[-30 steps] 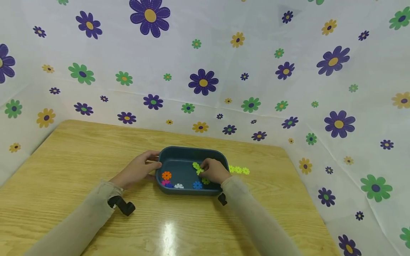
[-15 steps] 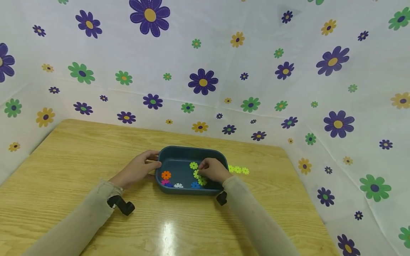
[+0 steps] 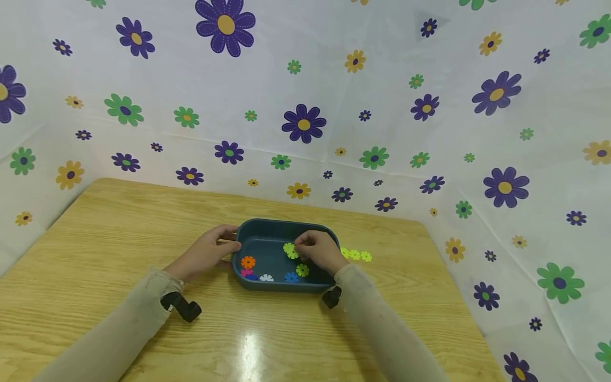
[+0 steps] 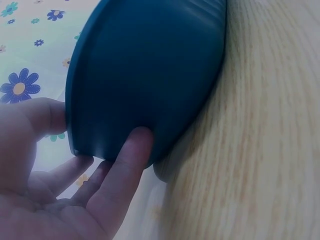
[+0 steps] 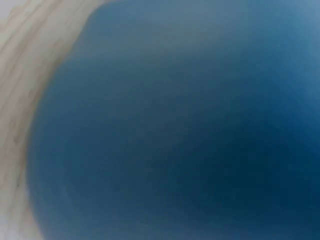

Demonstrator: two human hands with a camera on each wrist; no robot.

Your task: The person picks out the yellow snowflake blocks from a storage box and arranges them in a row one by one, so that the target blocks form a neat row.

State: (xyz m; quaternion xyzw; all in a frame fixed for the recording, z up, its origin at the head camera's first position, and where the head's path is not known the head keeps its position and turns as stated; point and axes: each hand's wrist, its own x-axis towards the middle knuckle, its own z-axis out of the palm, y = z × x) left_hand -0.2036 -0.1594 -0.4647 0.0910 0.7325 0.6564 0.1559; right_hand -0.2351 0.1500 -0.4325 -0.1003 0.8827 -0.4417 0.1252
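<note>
A dark blue-green tray (image 3: 267, 286) stands on the table with several snowflake building discs in it. My left hand (image 3: 202, 252) holds its left end in the head view, thumb at the rim; in the left wrist view fingers (image 4: 135, 155) press its outer wall. Inside the tray, my right hand (image 3: 321, 250) pinches a yellow-green disc (image 3: 293, 253), which overlaps another yellow-green disc (image 3: 287, 246). A third yellow-green disc (image 3: 303, 270) lies below that hand. The right wrist view shows only the blurred tray wall (image 5: 125, 125) and some table.
Orange (image 3: 248, 262), pink (image 3: 245, 272), white (image 3: 266, 278) and blue (image 3: 291, 277) discs lie along the tray's left and near sides. A row of yellow-green discs (image 3: 355, 254) sits on the wooden table (image 3: 200, 334) right of the tray. A flower-printed cloth (image 3: 262, 85) hangs behind.
My right hand has shifted slightly up and left, bringing one yellow-green disc against another. The yellow-green disc near the front is now apart from them. My left hand stays on the tray.
</note>
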